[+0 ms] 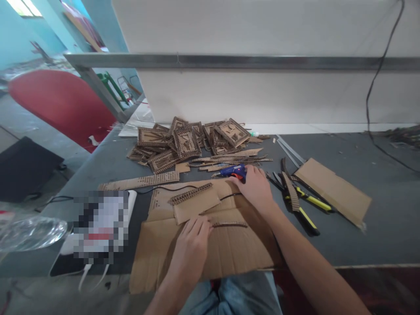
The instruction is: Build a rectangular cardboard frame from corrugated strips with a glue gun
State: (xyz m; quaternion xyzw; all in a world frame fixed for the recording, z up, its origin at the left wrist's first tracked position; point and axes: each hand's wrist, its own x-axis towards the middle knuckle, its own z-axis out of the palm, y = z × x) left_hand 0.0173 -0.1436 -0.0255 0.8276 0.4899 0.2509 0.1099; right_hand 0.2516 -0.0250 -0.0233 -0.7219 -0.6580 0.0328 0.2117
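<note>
My right hand (256, 186) is closed round the handle of a blue hot glue gun (232, 170), its nozzle pointing left. My left hand (193, 238) is closed with fingertips low at the near edge of a small cardboard rectangle (195, 208). A thin cardboard strip (230, 225) runs rightward from its thumb and fingertips; the grip itself is partly hidden. Along the rectangle's far edge stands a corrugated strip (191, 194). Beneath lies a large cardboard sheet (236, 253).
Decorated cardboard panels (187, 142) are piled at the back, with loose strips (229, 159) before them. To the right lie yellow-black pliers (308, 218) and a cardboard piece (333, 190). A blurred-out device (131, 205) and a plastic bottle (42, 234) are at left.
</note>
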